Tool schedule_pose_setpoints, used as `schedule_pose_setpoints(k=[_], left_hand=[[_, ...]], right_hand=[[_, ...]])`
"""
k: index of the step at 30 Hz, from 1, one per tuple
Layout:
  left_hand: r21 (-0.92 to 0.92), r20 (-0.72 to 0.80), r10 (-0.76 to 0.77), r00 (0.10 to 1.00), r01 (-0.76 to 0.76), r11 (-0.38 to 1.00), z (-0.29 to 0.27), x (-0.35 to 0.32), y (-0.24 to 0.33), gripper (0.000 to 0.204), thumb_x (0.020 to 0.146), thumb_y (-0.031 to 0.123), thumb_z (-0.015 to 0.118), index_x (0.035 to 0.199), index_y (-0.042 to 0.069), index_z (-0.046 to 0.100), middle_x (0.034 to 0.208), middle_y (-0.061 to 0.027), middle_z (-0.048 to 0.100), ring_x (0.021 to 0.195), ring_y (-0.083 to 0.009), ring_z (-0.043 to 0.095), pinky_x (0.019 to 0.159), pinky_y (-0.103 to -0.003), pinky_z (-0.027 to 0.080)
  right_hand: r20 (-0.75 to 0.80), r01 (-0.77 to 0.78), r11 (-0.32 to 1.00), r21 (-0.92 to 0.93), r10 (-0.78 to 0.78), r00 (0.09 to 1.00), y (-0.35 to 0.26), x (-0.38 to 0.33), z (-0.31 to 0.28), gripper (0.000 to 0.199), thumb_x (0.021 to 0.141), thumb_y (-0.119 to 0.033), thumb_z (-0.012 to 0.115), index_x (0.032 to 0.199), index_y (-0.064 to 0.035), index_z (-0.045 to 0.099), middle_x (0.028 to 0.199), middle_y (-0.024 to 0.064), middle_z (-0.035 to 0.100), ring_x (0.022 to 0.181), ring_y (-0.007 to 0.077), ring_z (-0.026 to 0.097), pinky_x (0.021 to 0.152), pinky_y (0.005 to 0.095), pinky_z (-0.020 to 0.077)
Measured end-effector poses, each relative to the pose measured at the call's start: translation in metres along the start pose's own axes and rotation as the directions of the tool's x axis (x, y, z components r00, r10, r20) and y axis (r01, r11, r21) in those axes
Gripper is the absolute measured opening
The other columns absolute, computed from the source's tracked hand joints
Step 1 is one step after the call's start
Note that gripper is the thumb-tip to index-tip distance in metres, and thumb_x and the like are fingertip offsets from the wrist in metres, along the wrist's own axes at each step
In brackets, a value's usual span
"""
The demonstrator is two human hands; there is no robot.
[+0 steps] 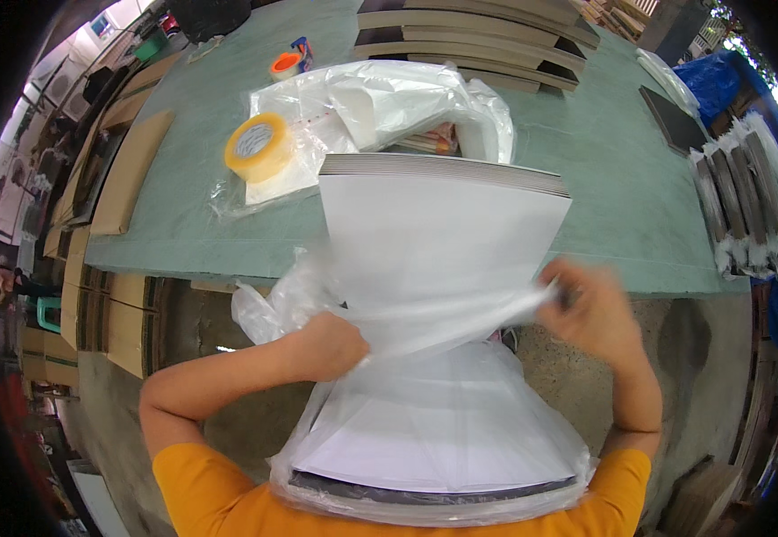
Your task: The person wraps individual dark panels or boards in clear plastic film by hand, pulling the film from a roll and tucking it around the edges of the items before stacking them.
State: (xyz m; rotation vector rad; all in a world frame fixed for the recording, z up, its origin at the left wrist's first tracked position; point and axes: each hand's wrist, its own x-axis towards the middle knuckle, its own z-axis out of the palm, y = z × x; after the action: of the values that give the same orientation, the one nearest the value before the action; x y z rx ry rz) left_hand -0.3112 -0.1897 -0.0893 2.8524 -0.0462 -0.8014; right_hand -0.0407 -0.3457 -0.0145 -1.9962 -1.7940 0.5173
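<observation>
A green-topped worktable (192,206) filled the middle of the view, with flat brown cardboard sheets (125,174) leaning along its left edge and stacked boards (478,36) at its far end. Below lay a grey concrete floor (228,331). Daylight came from the upper right.

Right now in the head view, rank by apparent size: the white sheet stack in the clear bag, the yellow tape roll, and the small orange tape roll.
1. White sheet stack, by far the largest, though nearest the camera.
2. Yellow tape roll.
3. Orange tape roll, smallest, but it lies farther away, so its true size is uncertain.
</observation>
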Motion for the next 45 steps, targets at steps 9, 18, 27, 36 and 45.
schedule_pose_setpoints(k=[9,18,27,36,45], left_hand=[[-0.637,-0.736,-0.675,0.058,0.28,0.718,-0.062,-0.021,-0.071,0.045,0.067,-0.002,0.056,0.109,0.012,0.05,0.098,-0.0098,0.052,0.084,-0.0197,0.052,0.065,-0.029,0.046],[-0.257,-0.912,-0.255,0.321,0.035,0.966,-0.065,-0.027,-0.057,0.057,0.054,-0.007,0.059,0.108,0.011,0.055,0.088,-0.0079,0.055,0.071,-0.0179,0.053,0.061,-0.027,0.046],[-0.91,-0.047,-0.37,0.928,-0.192,-0.367,0.137,-0.007,-0.06,0.032,0.064,0.007,0.062,0.094,-0.002,0.056,0.073,-0.0106,0.057,0.058,-0.0153,0.052,0.051,-0.026,0.042],[-0.993,-0.043,-0.694,0.719,-0.105,-0.047,0.152,0.045,-0.019,0.025,0.073,0.021,0.06,0.088,0.0,0.058,0.084,-0.0132,0.06,0.075,-0.0215,0.056,0.066,-0.032,0.044],[-0.742,-0.509,0.229,0.83,-0.558,0.372,-0.041,-0.041,0.009,0.014,0.073,0.01,0.058,0.086,0.005,0.06,0.078,-0.005,0.059,0.069,-0.0217,0.059,0.061,-0.029,0.046]], right_hand=[[-0.52,0.009,0.967,-0.253,-0.144,0.842,-0.006,0.015,0.034,0.068,0.056,0.009,0.049,0.12,-0.0104,0.043,0.118,0.0123,0.043,0.108,0.0313,0.04,0.093,0.0406,0.032],[-0.471,0.113,0.904,0.412,0.106,0.876,0.035,-0.021,0.003,0.042,0.058,0.014,0.052,0.095,-0.0026,0.061,0.097,0.0108,0.056,0.086,0.0171,0.054,0.075,0.0256,0.0417],[0.571,-0.587,0.025,0.809,0.202,0.796,0.143,-0.054,0.153,0.016,0.069,-0.013,0.055,0.081,-0.0025,0.054,0.076,0.0036,0.055,0.062,0.0098,0.051,0.055,0.0216,0.0413],[0.098,-0.667,0.68,0.305,0.674,0.732,0.186,-0.07,0.3,0.011,0.074,-0.004,0.051,0.084,-0.001,0.055,0.075,0.0159,0.054,0.068,0.0281,0.054,0.065,0.0338,0.0433],[0.102,0.123,0.224,0.967,-0.78,0.617,0.028,-0.046,0.069,0.046,0.087,-0.035,0.038,0.11,0.0038,0.048,0.112,0.021,0.047,0.108,0.0343,0.042,0.092,0.0411,0.0308]])
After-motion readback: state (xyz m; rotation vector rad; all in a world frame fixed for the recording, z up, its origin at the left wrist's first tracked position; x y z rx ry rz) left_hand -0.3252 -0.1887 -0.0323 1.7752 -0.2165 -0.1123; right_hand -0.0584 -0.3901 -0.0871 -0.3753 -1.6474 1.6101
